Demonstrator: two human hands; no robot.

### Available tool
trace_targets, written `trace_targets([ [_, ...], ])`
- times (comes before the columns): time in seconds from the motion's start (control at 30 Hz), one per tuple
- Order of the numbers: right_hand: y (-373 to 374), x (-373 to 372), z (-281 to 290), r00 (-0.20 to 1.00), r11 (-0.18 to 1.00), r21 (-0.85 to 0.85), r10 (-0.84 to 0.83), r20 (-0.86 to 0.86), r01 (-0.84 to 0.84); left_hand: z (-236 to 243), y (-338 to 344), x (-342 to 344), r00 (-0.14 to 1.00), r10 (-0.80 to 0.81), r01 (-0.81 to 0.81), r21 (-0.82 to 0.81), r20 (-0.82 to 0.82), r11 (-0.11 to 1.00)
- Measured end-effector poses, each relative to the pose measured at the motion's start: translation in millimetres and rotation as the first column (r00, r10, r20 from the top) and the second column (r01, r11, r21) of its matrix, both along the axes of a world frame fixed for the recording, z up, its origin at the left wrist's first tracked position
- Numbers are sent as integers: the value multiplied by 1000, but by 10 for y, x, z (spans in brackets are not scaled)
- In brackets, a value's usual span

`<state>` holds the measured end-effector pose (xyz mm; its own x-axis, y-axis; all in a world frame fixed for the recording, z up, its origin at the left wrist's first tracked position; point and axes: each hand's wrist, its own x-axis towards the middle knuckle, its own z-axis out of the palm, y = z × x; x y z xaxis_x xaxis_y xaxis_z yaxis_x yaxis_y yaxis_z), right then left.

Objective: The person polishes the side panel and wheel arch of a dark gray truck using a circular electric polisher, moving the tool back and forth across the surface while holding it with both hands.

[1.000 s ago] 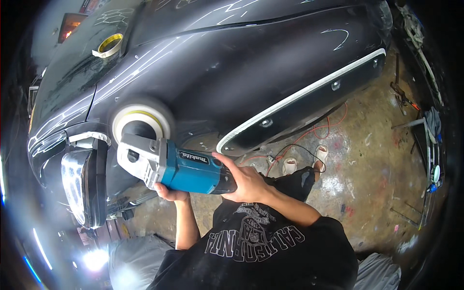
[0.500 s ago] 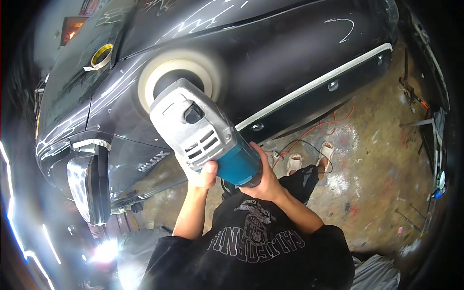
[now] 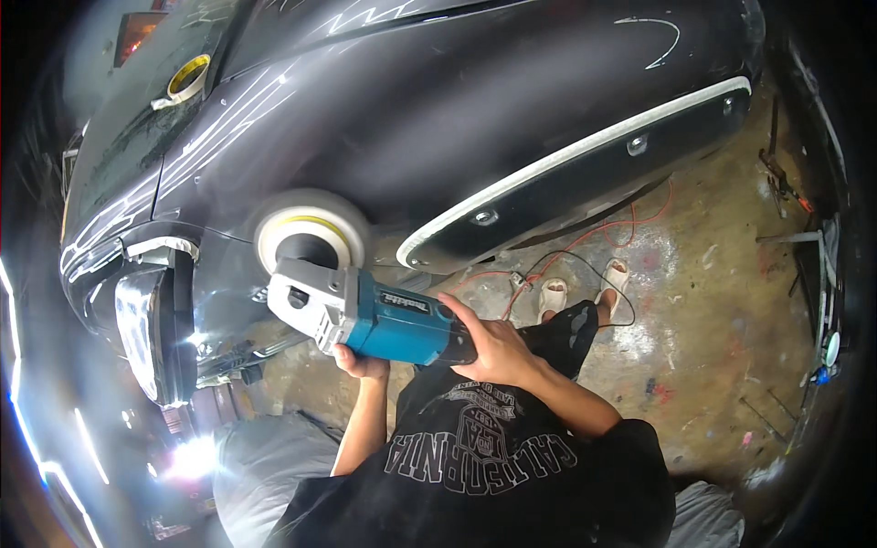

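Observation:
A teal and silver power polisher [image 3: 402,321] is held across in front of my body. My left hand [image 3: 363,363] grips it from below near the silver head, thumb on the near side and most fingers hidden. My right hand [image 3: 498,353] wraps round the dark rear end of the body. The round white polishing pad [image 3: 340,219] is smeared by motion and lies against the lower side of the dark car panel [image 3: 393,119], close to the side mirror. The pad's face on the paint is hidden.
A yellow roll of tape [image 3: 189,78] lies on the car's glass. The side mirror [image 3: 151,338] sticks out at left. A dark trim with a white edge [image 3: 548,196] runs along the panel. An orange cord [image 3: 630,222] and a black cord [image 3: 571,258] cross the stained floor near my sandals.
The polisher has come down the panel toward me and turned, its body now lying more sideways. Both hands have kept their hold, and the trim's near end has come into sight.

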<state>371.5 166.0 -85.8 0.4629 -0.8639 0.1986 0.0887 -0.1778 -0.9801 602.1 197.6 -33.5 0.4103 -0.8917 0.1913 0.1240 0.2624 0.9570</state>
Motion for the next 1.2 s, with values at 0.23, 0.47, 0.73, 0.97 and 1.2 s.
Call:
trace_targets([
  [0.23, 235, -981, 259, 954, 996, 89, 13, -299, 14, -259, 269, -725, 920, -221, 281, 151, -322, 948],
  [0.47, 469, -1592, 225, 936, 959, 188, -144, -322, 212, 174, -314, -1714, 866, -495, 491, 316, -72, 812],
  [0.73, 338, -1302, 356, 960, 944, 287, -84, -266, 162, 360, -414, -1513, 957, -291, 290, 163, -22, 943],
  [0.97, -254, -1290, 768, 840, 977, 72, 210, -500, -201, 225, -262, -1335, 686, 307, -177, 259, -659, 950],
  [1.2, -593, -1422, 1267, 575, 840, 176, 489, -655, -513, -189, -71, -1531, 460, 281, -240, 187, -842, 953],
])
